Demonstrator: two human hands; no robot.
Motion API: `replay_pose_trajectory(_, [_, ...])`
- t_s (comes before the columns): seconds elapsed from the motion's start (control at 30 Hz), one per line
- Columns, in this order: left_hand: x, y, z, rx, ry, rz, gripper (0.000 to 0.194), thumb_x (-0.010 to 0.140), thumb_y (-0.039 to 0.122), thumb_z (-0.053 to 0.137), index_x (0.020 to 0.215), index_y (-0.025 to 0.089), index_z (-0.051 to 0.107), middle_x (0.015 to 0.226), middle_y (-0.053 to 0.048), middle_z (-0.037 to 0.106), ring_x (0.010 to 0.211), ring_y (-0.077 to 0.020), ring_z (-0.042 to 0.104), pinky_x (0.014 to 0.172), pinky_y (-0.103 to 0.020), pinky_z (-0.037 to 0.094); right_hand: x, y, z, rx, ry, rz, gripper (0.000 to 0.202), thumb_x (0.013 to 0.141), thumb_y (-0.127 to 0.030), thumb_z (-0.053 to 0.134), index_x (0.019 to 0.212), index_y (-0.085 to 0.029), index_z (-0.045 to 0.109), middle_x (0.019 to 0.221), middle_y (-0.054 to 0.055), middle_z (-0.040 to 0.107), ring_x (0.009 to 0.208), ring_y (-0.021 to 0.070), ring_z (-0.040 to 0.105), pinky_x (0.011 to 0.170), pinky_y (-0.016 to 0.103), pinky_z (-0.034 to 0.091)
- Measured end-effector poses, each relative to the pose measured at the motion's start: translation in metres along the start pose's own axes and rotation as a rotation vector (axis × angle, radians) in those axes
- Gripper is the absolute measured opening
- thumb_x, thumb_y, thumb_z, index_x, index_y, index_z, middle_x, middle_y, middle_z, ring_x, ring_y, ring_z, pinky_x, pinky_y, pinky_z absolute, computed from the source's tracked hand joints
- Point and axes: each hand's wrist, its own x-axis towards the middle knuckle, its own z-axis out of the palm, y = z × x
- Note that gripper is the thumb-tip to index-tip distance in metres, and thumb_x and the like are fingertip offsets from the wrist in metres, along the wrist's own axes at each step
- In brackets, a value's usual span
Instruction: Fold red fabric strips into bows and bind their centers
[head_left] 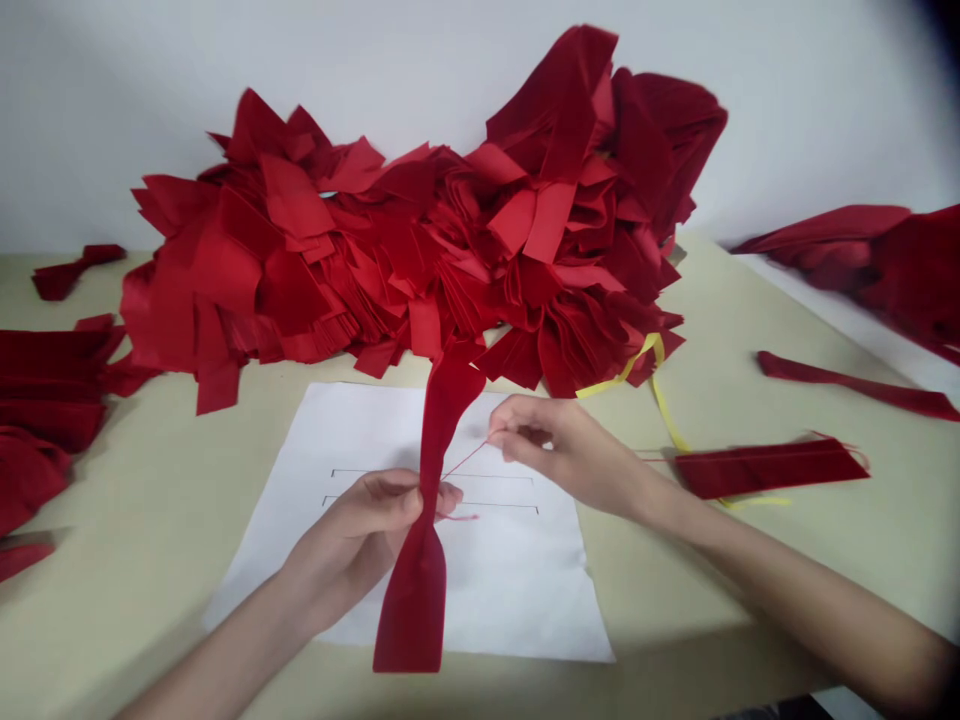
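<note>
My left hand [371, 525] pinches a dark red fabric strip [414, 615] near its middle, where the strip narrows and gathers. The strip hangs upright, its upper end reaching up to the red pile and its lower end flaring out. To the right, my right hand [544, 445] is closed in a pinch on a thin red thread [469, 456]. That thread runs taut from the fingertips to the strip's gathered middle. A short loose thread end shows beside the left fingers. Beneath both hands lies a white paper sheet [525, 590] with printed black lines.
A large heap of red fabric strips [300, 270] stands behind the hands against the wall. More red fabric [45, 400] lies at left. On the right are a flat red thread-wrapped piece [772, 466], a yellow ribbon [667, 415] and a narrow twisted strip [855, 383].
</note>
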Motion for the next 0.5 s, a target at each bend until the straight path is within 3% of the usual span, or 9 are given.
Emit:
replay_pose_trajectory(0.13, [-0.001, 0.002, -0.004, -0.026, -0.008, -0.025, 0.016, 0.074, 0.032, 0.07, 0.074, 0.016, 0.072, 0.081, -0.003, 0.066, 0.089, -0.016, 0.055, 0.084, -0.025, 0.039, -0.009, 0.013, -0.021, -0.157, -0.004, 0.02, 0.018, 0.087, -0.025, 0.044, 0.071, -0.018, 0.048, 0.064, -0.003, 0.046, 0.056, 0.0085, 0.039, 0.052, 0.022, 0.033])
replay_pose_trajectory(0.23, [-0.001, 0.003, -0.004, -0.043, -0.02, -0.035, 0.018, 0.071, 0.034, 0.073, 0.07, 0.017, 0.072, 0.077, -0.002, 0.063, 0.084, -0.0153, 0.053, 0.078, -0.024, 0.04, -0.012, 0.02, -0.03, -0.388, 0.069, 0.029, 0.016, 0.088, -0.025, 0.043, 0.077, -0.018, 0.052, 0.07, 0.0, 0.053, 0.059, 0.0114, 0.046, 0.056, 0.026, 0.037])
replay_pose_trajectory(0.3, [-0.001, 0.003, -0.004, -0.038, -0.01, -0.031, 0.018, 0.068, 0.035, 0.075, 0.069, 0.017, 0.072, 0.075, -0.003, 0.063, 0.086, -0.0164, 0.052, 0.074, -0.023, 0.039, -0.012, 0.02, -0.031, -0.543, 0.224, -0.041, 0.015, 0.088, -0.024, 0.042, 0.091, -0.017, 0.055, 0.091, 0.007, 0.06, 0.078, 0.0182, 0.054, 0.069, 0.032, 0.042])
replay_pose_trajectory(0.37, [-0.001, 0.002, -0.004, -0.032, 0.006, -0.031, 0.018, 0.066, 0.035, 0.077, 0.069, 0.017, 0.072, 0.074, -0.003, 0.064, 0.087, -0.0171, 0.052, 0.073, -0.024, 0.038, -0.01, 0.013, -0.028, -0.548, 0.348, -0.137, 0.022, 0.09, -0.024, 0.04, 0.105, -0.017, 0.055, 0.111, 0.011, 0.057, 0.103, 0.0236, 0.051, 0.087, 0.038, 0.04])
replay_pose_trajectory(0.43, [-0.002, 0.001, -0.004, -0.033, 0.011, -0.038, 0.018, 0.065, 0.035, 0.077, 0.068, 0.017, 0.072, 0.073, -0.003, 0.065, 0.085, -0.0169, 0.052, 0.072, -0.025, 0.037, -0.006, 0.002, -0.02, -0.349, 0.277, -0.16, 0.025, 0.092, -0.029, 0.039, 0.109, -0.018, 0.054, 0.116, 0.009, 0.056, 0.109, 0.0218, 0.049, 0.093, 0.037, 0.038])
replay_pose_trajectory(0.5, [-0.002, 0.0, -0.004, -0.041, 0.015, -0.044, 0.018, 0.065, 0.035, 0.078, 0.068, 0.017, 0.072, 0.072, -0.002, 0.065, 0.081, -0.0159, 0.052, 0.071, -0.025, 0.036, -0.002, -0.011, -0.008, -0.041, 0.021, -0.119, 0.027, 0.093, -0.035, 0.039, 0.105, -0.018, 0.056, 0.11, 0.007, 0.06, 0.099, 0.0171, 0.055, 0.087, 0.032, 0.043])
